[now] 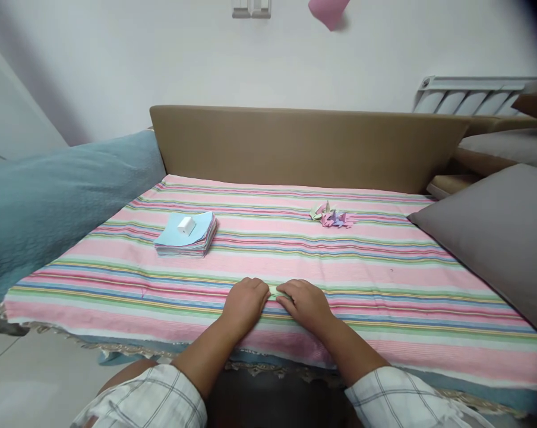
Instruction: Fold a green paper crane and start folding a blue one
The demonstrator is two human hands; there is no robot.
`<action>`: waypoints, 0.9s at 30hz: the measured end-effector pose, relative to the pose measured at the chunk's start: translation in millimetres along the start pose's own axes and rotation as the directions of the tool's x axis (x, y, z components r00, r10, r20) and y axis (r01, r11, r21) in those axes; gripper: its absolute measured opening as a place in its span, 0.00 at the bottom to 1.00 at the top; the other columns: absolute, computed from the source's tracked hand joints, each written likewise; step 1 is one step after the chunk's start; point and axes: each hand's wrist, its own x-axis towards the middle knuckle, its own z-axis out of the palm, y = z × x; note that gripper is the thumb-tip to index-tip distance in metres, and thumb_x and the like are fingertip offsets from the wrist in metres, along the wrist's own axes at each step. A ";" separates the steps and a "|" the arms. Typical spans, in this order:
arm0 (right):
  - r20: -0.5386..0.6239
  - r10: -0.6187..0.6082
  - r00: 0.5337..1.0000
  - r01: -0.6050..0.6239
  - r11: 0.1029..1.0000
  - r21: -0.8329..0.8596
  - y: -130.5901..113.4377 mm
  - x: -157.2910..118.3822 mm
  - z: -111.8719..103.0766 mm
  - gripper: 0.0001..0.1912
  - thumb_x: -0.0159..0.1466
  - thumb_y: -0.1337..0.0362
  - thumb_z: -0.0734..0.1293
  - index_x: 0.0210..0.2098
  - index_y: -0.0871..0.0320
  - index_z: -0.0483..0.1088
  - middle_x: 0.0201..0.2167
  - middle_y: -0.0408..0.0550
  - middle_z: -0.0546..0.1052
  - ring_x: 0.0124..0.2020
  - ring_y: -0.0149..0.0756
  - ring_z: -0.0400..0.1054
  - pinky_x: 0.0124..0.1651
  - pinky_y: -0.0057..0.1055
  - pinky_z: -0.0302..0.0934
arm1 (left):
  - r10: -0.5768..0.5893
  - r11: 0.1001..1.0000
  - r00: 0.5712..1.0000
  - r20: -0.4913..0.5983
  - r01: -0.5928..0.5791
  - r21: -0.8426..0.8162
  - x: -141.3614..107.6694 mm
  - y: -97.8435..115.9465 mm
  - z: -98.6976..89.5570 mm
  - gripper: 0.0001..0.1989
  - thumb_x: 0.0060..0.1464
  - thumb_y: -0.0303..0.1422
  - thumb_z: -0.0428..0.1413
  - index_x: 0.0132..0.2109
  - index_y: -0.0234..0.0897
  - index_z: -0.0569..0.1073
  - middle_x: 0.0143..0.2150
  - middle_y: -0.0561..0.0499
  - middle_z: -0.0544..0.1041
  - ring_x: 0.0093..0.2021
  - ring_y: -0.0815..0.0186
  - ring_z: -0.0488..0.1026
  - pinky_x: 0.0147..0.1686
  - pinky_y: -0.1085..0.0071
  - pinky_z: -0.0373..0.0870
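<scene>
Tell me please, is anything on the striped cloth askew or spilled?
Slightly: beneath the small white block, the top blue sheet looks askew, not lined up with the paper stack below it. I see nothing spilled.

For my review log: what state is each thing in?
Green paper: partly covered by hands
Left hand: curled, at the paper's left
Right hand: curled, at its right
Striped cloth: spread, lightly creased
Paper stack: piled, blue sheet on top
White block: resting on stack
Folded papers: clustered on cloth
</scene>
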 end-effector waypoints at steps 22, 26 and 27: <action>-0.184 -0.044 0.982 0.043 0.999 -0.012 -1.7 -0.5 9.7 0.10 0.62 0.70 0.59 0.38 0.57 0.71 0.34 0.48 0.75 0.37 0.38 0.67 0.40 0.32 0.59 | -0.249 0.902 0.965 0.080 0.261 -0.344 -10.0 -34.1 -22.8 0.06 0.49 0.27 0.52 0.30 0.38 0.74 0.34 0.49 0.75 0.39 0.62 0.71 0.39 0.69 0.64; -0.293 0.074 0.953 0.011 0.961 0.277 -6.4 0.9 3.7 0.10 0.62 0.67 0.59 0.39 0.56 0.71 0.35 0.48 0.75 0.38 0.37 0.67 0.41 0.32 0.61 | -0.245 0.640 0.962 0.121 0.254 -0.725 -4.8 -12.7 -9.9 0.13 0.42 0.34 0.61 0.38 0.38 0.76 0.35 0.49 0.77 0.37 0.62 0.73 0.38 0.68 0.67; -0.305 0.103 0.947 0.011 0.937 0.349 -8.7 1.3 2.3 0.10 0.62 0.67 0.59 0.39 0.56 0.71 0.34 0.47 0.75 0.37 0.36 0.67 0.40 0.31 0.61 | -0.268 0.467 0.953 0.141 0.257 -0.846 -3.0 -5.3 -5.8 0.17 0.40 0.35 0.63 0.41 0.37 0.75 0.37 0.48 0.77 0.38 0.61 0.74 0.39 0.68 0.69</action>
